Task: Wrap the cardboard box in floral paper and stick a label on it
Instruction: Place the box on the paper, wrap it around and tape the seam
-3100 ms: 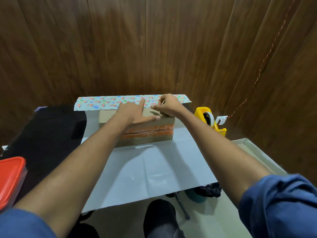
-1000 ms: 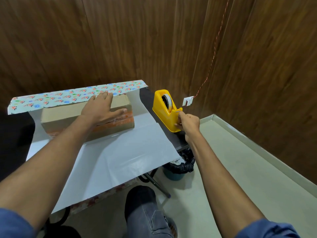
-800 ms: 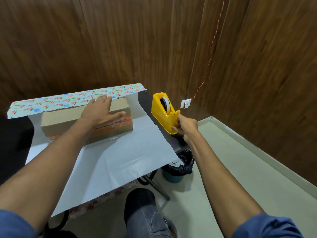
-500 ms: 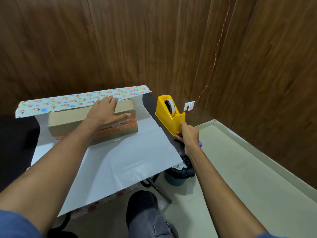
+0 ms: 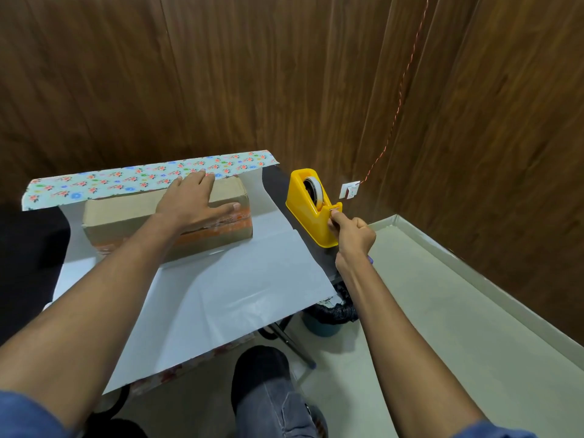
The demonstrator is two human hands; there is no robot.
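- The left hand [image 5: 197, 202] lies flat on top of the cardboard box [image 5: 167, 221], fingers spread, fingertips reaching the box's far edge and the turned-over floral flap. It looks like a hold-down, so the flap cannot spring back while the other hand is busy.
- The box sits toward the table's far edge, on the white underside of the floral paper [image 5: 221, 286]; the printed side shows only along the folded far strip.
- The near stretch of paper lies flat and hangs past the table's near edge, so the wrap is barely begun and no label is in sight.
- The right hand [image 5: 352, 237] is at the cutter end of the yellow tape dispenser [image 5: 311, 210], thumb and forefinger pinched together there, the remaining fingers curled. Probably it has the tape's free end, though the tape itself is too thin to make out.
- The dispenser stands near the table's right edge, beside the paper and well apart from the box, within reach without lifting the left hand.
- My read: a strip is being fetched to fix that far flap onto the box.
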